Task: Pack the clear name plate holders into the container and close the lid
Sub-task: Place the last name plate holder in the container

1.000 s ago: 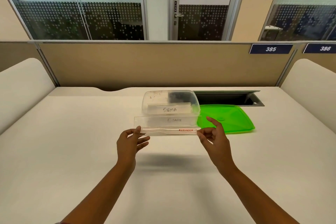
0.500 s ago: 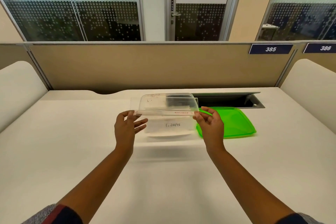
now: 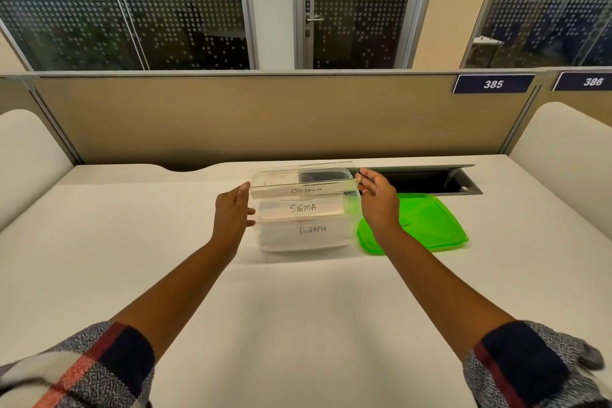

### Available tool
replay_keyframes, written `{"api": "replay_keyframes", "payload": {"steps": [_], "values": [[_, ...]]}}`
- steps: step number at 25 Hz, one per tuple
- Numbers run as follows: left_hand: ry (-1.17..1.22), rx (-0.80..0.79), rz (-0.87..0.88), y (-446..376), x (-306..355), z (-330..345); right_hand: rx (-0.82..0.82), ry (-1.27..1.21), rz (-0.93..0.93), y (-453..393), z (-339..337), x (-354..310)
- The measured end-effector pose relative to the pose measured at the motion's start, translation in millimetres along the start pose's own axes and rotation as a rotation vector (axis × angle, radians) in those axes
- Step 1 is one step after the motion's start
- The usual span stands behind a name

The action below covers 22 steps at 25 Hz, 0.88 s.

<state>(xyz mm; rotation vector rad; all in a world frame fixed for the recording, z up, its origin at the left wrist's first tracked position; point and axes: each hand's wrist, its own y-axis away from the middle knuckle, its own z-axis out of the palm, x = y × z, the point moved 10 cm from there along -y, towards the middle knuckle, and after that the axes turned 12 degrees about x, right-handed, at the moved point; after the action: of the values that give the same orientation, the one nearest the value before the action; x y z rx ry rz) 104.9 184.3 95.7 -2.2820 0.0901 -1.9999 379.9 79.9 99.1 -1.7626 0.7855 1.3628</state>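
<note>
A clear plastic container (image 3: 304,242) stands open at the middle of the white desk. Through its wall I read paper labels "OSTRICH", "SIGMA" and "GIRAFFE" on name plate holders. One clear name plate holder (image 3: 303,183) lies level across the container's open top. My left hand (image 3: 231,215) grips its left end and my right hand (image 3: 377,202) pinches its right end. I cannot tell which label belongs to the held holder. The green lid (image 3: 430,228) lies flat on the desk, touching the container's right side.
An open cable hatch (image 3: 427,179) is sunk into the desk behind the lid. A tan partition (image 3: 265,116) with number plates 385 and 386 closes off the back. White padded side panels (image 3: 26,156) flank the desk.
Both hands carried the clear holder away from me, from in front of the container to over its open top, turning it flat.
</note>
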Motion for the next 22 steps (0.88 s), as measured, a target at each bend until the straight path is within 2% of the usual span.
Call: {"api": "replay_keyframes", "payload": {"steps": [7, 11, 14, 18, 22], "values": [[-0.046, -0.041, 0.012, -2.7, -13.4, 13.9, -0.059, 0.162, -0.039, 13.8, 9.7, 12.7], [-0.288, -0.001, 0.126, -16.8, -16.1, 11.9, -0.067, 0.355, -0.103, 14.8, 13.2, 15.4], [-0.473, 0.103, 0.008, -27.9, -28.7, 3.2, -0.082, 0.545, -0.139, 14.8, 19.1, 18.9], [-0.435, 0.038, -0.059, -25.8, -38.1, 12.4, -0.102, 0.631, -0.145, 17.4, 27.1, 29.2], [-0.571, -0.064, -0.002, -21.2, -43.5, 27.9, -0.102, 0.665, -0.175, 15.8, 30.5, 36.9]]}}
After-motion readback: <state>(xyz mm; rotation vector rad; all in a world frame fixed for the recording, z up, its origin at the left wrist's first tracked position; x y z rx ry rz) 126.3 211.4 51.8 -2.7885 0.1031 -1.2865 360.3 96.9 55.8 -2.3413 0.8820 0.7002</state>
